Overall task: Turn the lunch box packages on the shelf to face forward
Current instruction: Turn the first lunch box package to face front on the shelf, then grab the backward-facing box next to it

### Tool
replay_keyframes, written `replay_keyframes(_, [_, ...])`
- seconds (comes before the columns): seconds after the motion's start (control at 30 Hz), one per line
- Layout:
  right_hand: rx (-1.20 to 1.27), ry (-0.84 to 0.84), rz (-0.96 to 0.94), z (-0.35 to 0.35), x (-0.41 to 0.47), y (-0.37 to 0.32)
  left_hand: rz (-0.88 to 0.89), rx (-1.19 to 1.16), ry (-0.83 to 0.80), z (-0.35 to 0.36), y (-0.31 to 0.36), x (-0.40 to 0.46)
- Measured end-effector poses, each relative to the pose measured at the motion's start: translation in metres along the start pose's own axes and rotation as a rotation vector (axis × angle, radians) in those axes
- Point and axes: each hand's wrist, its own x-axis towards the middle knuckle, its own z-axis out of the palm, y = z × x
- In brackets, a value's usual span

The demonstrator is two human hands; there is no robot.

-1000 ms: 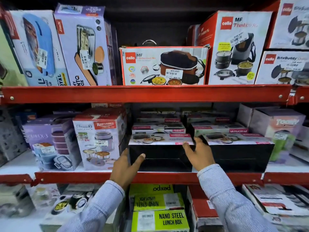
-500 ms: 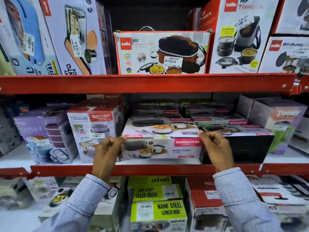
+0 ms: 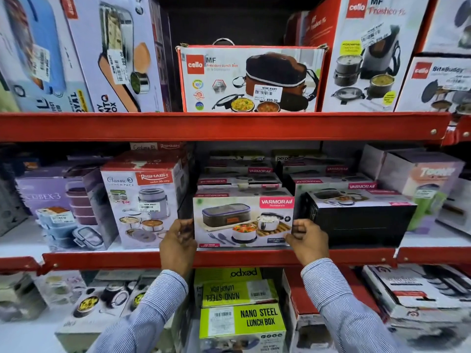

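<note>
Two hands, my left hand [image 3: 178, 244] and right hand [image 3: 309, 242], each grip pinching one lunch box package [image 3: 243, 221] upright, picture forward, on the shelf [image 3: 242, 257].

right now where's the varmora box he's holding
Head view, middle shelf centre: the Varmora box sits between the left hand and right hand, Rishabh box on its left.

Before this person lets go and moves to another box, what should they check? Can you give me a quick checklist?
1. Varmora box shows its picture side forward: ok.
2. Box sits square on the shelf edge: cannot tell.
3. Left hand and right hand hold its sides: ok.
4. Black box to the right faces forward: not ok, a plain black side shows.
5. Rishabh box faces forward: ok.
</note>
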Motion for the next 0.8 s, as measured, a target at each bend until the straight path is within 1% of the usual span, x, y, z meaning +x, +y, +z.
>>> replay_keyframes(0.17, [-0.029,-0.013,0.0,0.004,-0.002,0.012,0.005,0.059,-0.035,0.001,-0.007,0.0])
replay_keyframes(0.23, [-0.014,-0.012,-0.011,-0.001,-0.005,0.015,0.03,0.066,-0.049,-0.004,-0.009,-0.003])
replay_keyframes(0.27, [0.008,-0.003,-0.02,-0.004,-0.007,0.017,0.055,0.056,-0.031,-0.006,-0.009,-0.005])
replay_keyframes(0.33, [0.054,0.05,-0.046,-0.016,-0.015,0.021,0.136,0.045,0.064,-0.007,-0.001,-0.018])
replay_keyframes(0.4, [0.075,0.123,-0.093,-0.032,-0.023,0.027,0.283,0.029,0.171,-0.001,0.017,-0.037])
replay_keyframes(0.47, [0.095,0.201,-0.131,-0.054,-0.026,0.032,0.418,-0.002,0.194,0.017,0.042,-0.055])
replay_keyframes(0.53, [0.111,0.275,-0.175,-0.079,-0.025,0.038,0.469,-0.031,0.114,0.043,0.067,-0.073])
replay_keyframes(0.63, [0.101,0.403,-0.21,-0.118,-0.009,0.05,0.458,-0.084,-0.052,0.09,0.098,-0.096])
replay_keyframes(0.7, [0.105,0.458,-0.225,-0.145,0.009,0.066,0.439,-0.052,-0.129,0.124,0.113,-0.108])
replay_keyframes(0.8, [0.055,0.487,-0.151,-0.178,0.038,0.089,0.354,0.049,-0.197,0.17,0.123,-0.113])
